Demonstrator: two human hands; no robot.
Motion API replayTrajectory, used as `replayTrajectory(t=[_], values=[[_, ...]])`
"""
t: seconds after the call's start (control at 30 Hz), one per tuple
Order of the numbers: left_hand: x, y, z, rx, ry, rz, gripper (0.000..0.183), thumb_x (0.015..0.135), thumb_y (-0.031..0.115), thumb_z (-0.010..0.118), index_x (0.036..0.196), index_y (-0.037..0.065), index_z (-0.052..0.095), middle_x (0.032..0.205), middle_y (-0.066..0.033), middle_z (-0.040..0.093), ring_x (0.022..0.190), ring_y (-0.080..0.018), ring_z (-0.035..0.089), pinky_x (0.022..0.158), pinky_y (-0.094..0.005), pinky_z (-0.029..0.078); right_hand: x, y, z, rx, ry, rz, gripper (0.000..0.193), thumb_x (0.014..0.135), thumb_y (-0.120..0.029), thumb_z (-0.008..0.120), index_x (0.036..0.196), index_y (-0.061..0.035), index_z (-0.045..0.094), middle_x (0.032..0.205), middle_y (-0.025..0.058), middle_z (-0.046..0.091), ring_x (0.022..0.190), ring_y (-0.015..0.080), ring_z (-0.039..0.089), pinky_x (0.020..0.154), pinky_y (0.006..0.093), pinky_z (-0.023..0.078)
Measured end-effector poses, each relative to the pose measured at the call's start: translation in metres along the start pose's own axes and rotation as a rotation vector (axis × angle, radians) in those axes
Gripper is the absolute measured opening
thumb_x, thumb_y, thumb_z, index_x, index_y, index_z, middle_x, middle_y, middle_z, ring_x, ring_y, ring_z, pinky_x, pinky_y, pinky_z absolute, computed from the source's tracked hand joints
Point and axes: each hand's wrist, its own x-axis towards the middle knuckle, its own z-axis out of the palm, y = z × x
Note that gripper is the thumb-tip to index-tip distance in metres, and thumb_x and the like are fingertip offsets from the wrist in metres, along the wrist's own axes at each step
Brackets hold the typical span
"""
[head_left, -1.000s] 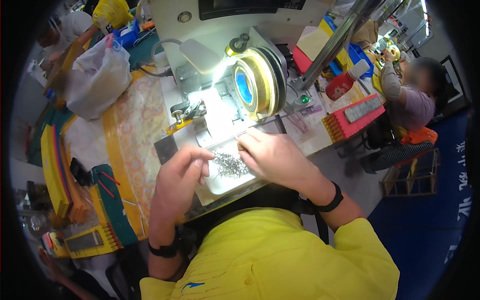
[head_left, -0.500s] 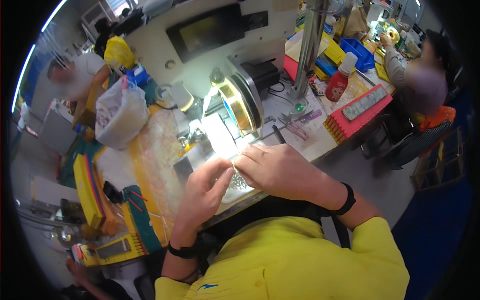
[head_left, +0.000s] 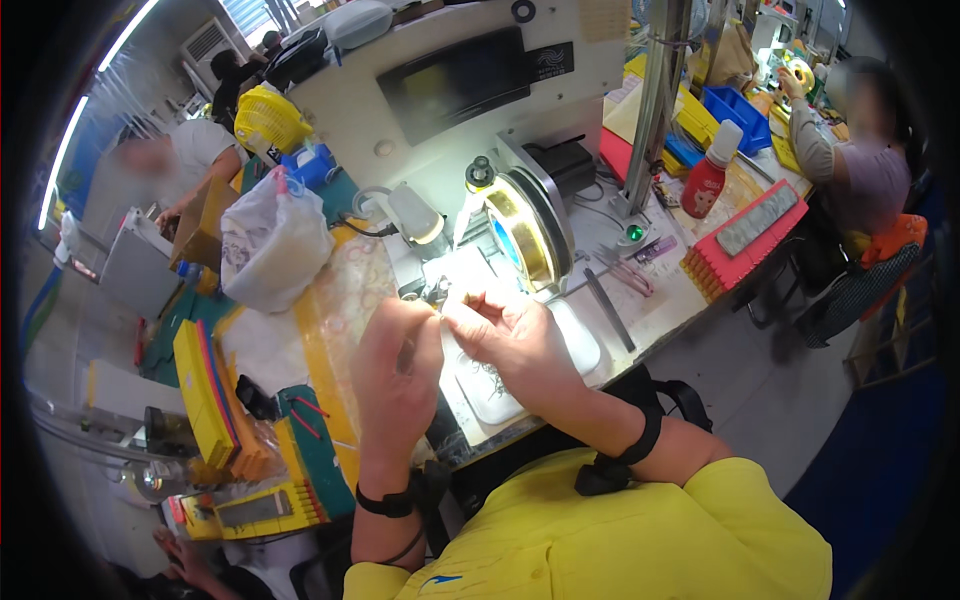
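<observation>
Both hands are raised in front of a lit bench machine with a round gold-rimmed reel (head_left: 520,240). My left hand (head_left: 396,360) is closed, its thumb and fingertips pinched together at the edge of the glare. Close beside it, my right hand (head_left: 517,338) is also in a pinch, its fingertips almost meeting the left ones. Whatever they hold is too small and overexposed to make out. Beneath the right hand, a white tray (head_left: 578,338) carries many small thin metal pieces (head_left: 488,376). A small white lamp (head_left: 416,214) stands left of the reel.
To the right lie a dark bar (head_left: 609,310), pink-handled pliers (head_left: 632,276), a red bottle (head_left: 704,180) and a pink block (head_left: 752,232). At left are a white plastic bag (head_left: 272,250) and yellow boards (head_left: 203,395). Other people sit at both sides.
My hands have lifted away from the metal pieces toward the machine, uncovering more of the tray. The right hand has turned its fingers upward. The whole view has shifted.
</observation>
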Motion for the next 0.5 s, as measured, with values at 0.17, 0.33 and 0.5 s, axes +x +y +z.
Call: replayTrajectory(t=[0.17, 0.33, 0.5], values=[[0.007, -0.037, -0.016, -0.049, 0.146, -0.166, 0.015, 0.112, 0.01, 0.054, 0.119, 0.002, 0.065, 0.109, -0.0069, 0.064, 0.098, -0.016, 0.059, 0.088, -0.0319, 0.049, 0.022, 0.018, 0.002, -0.257, 0.253, -0.193, 0.022, 0.114, -0.015, 0.063, 0.126, 0.0042, 0.065, 0.107, 0.0106, 0.072, 0.097, 0.0152, 0.068, 0.087, 0.0342, 0.055], [0.002, -0.063, -0.021, -0.003, 0.053, -0.213, 0.019, 0.113, 0.011, 0.054, 0.125, 0.003, 0.066, 0.113, -0.0068, 0.067, 0.096, -0.0164, 0.06, 0.09, -0.0324, 0.05, 0.032, 0.025, 0.004, -0.262, 0.259, -0.25, 0.019, 0.114, -0.016, 0.063, 0.115, 0.0035, 0.065, 0.098, 0.0081, 0.07, 0.087, 0.0128, 0.065, 0.079, 0.0314, 0.053], [-0.003, -0.055, -0.01, -0.029, -0.052, -0.355, 0.018, 0.11, 0.013, 0.063, 0.122, 0.0, 0.067, 0.107, -0.0068, 0.069, 0.093, -0.0187, 0.064, 0.085, -0.0353, 0.052, 0.034, 0.021, -0.005, -0.791, 0.133, -0.36, 0.043, 0.094, 0.007, 0.061, 0.137, 0.0078, 0.067, 0.118, 0.0219, 0.065, 0.103, 0.0366, 0.068, 0.091, 0.0434, 0.057]])
